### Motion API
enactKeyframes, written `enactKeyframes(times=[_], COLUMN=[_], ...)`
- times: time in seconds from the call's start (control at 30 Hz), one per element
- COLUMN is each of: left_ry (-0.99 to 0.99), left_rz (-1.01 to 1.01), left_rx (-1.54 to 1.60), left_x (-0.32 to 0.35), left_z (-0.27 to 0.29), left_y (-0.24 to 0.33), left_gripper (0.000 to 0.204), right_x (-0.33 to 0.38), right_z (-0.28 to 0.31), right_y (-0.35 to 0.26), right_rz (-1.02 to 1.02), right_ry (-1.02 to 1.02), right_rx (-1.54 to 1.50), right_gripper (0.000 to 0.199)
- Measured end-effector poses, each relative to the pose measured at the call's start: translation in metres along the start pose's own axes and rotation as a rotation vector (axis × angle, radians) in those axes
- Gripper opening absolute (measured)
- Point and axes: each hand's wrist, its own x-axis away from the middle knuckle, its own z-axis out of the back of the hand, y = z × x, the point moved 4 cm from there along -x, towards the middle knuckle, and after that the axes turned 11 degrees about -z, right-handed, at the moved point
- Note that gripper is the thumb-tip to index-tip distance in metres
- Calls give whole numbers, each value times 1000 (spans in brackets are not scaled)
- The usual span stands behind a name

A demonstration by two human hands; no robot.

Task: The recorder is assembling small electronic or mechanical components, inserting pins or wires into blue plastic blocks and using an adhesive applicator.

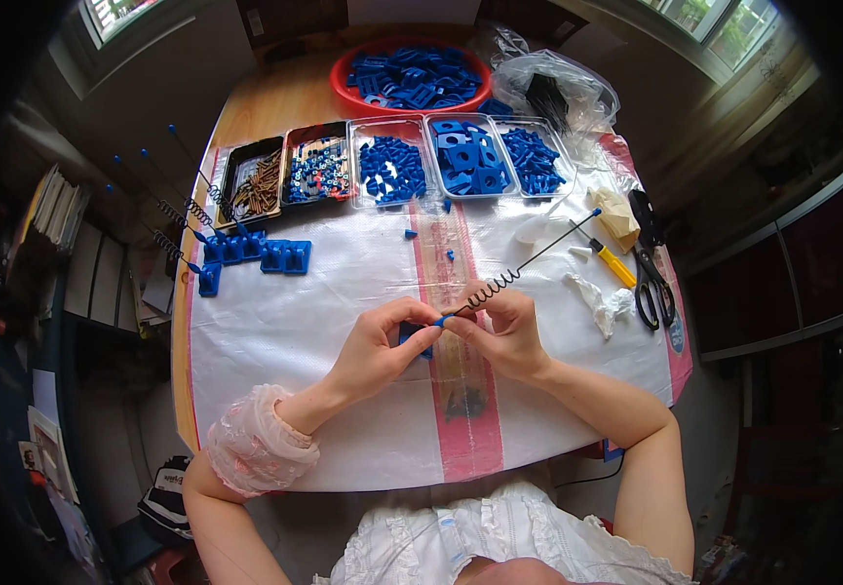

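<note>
Over the middle of the table, my left hand (385,339) and my right hand (501,333) meet fingertip to fingertip. Pinched in my left fingers is a small blue plastic piece (442,320). My right fingers close around the near end of a black coiled spring wire (495,289), which slants up to the right and ends in a blue tip (596,212). The wire's near end meets the blue piece, though the fingers partly hide the joint. Beneath my left fingers lies a blue plastic block (410,334), mostly covered.
Several trays hold screws (258,183), small metal parts (319,174) and blue pieces (392,168). Behind them stands a red basin (337,90). Blue blocks (285,256), some with upright springs, sit at left. Scissors (653,291), a yellow-handled tool (616,265) and crumpled tissue (605,304) lie right.
</note>
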Motion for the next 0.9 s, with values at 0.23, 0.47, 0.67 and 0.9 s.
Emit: enactKeyframes(times=[0.23, 0.47, 0.67, 0.9], left_ry=[20, -18, 2, 47], left_rz=[-53, 0, -32, -171], left_rx=[-113, -163, -168, -212], left_x=[-1, -1, -1, -3], left_z=[1, 2, 2, 0], left_y=[4, 11, 14, 17], left_gripper=[13, 14, 12, 12], right_x=[0, 1, 0, 0], right_z=[0, 0, -1, 0], right_y=[0, 0, -2, 1], right_rz=[8, 11, -23, -10], right_ry=[-24, -24, -56, -79], right_rx=[7, -26, -60, -134], right_gripper=[15, 18, 19, 18])
